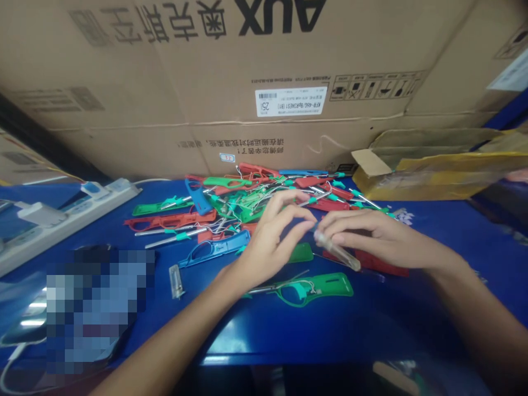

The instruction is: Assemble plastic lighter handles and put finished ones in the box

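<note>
Right hand (373, 234) pinching blurred clear tube (339, 252) right of centre, left hand (274, 234) meeting it, fingertips nearly closed, their grip hard to tell, right forearm running off the right edge.

Blue tabletop (371, 330) | piled plastic casings (229, 246) | white power strip (74, 224) | cardboard box (433, 184)

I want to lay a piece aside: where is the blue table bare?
Widest is the blue table between left forearm and right forearm, nearer than the front green handle. A smaller patch lies between power strip and leftmost red handle. It is crowded in the heap of coloured parts before the carton.
</note>
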`<state>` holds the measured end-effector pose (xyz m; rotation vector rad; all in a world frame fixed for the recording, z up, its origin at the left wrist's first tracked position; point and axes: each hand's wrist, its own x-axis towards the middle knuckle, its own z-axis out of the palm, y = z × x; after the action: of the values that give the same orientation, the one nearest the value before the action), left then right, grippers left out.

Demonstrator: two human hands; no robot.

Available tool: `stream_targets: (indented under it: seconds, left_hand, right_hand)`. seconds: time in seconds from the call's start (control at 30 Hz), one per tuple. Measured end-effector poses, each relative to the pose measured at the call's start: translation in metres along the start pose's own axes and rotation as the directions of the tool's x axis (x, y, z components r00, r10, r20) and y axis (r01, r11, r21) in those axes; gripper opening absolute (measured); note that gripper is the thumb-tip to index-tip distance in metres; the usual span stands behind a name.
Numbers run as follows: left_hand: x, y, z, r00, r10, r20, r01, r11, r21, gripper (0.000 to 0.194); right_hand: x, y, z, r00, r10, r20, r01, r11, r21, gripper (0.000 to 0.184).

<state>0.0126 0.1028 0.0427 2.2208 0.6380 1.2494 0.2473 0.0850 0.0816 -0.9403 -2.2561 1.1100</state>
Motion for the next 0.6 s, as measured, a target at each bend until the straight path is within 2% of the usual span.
stream_targets:
  seconds: [0.07,0.13,0.23,0.27,0.37,0.43,0.5,0.6]
  left_hand:
    - [-0.002,-0.003,0.005,0.998,-0.008,0.056,0.007,1.0,0.026,0.011]
    - [-0.004,-0.006,0.009,0.997,-0.026,0.069,0.018,0.994,0.108,0.014]
    - [-0.003,-0.014,0.006,0.999,-0.039,0.022,0.032,0.971,0.238,0.013]
    - [-0.001,-0.017,0.003,0.999,-0.041,0.012,0.036,0.965,0.258,0.012]
    - [0.004,-0.022,-0.012,0.998,-0.048,0.036,0.035,0.955,0.295,0.012]
    - [0.007,-0.022,-0.021,0.995,-0.042,0.094,0.009,0.947,0.32,0.012]
    - [0.008,-0.021,-0.025,0.98,-0.034,0.198,-0.038,0.937,0.347,0.013]
    - [0.005,-0.017,-0.025,0.92,-0.042,0.39,-0.116,0.92,0.374,0.015]
  right_hand:
    - [0.001,0.001,0.006,0.992,0.085,0.093,-0.094,0.99,0.106,0.031]
    - [0.004,0.001,0.015,0.983,0.145,0.112,-0.158,0.979,0.125,0.036]
    - [0.005,0.0,0.018,0.992,0.128,0.012,-0.127,0.992,-0.023,0.031]
    - [0.004,0.0,0.016,0.993,0.112,0.035,-0.109,0.992,-0.065,0.03]
    - [-0.002,-0.003,0.008,0.96,0.108,0.26,-0.08,0.99,-0.117,0.028]
    - [-0.006,-0.005,0.008,0.922,0.13,0.365,-0.075,0.984,-0.159,0.022]
    - [-0.008,-0.009,0.013,0.895,0.164,0.415,-0.085,0.976,-0.202,0.018]
    - [-0.013,-0.017,0.026,0.865,0.211,0.456,-0.085,0.956,-0.281,0.012]
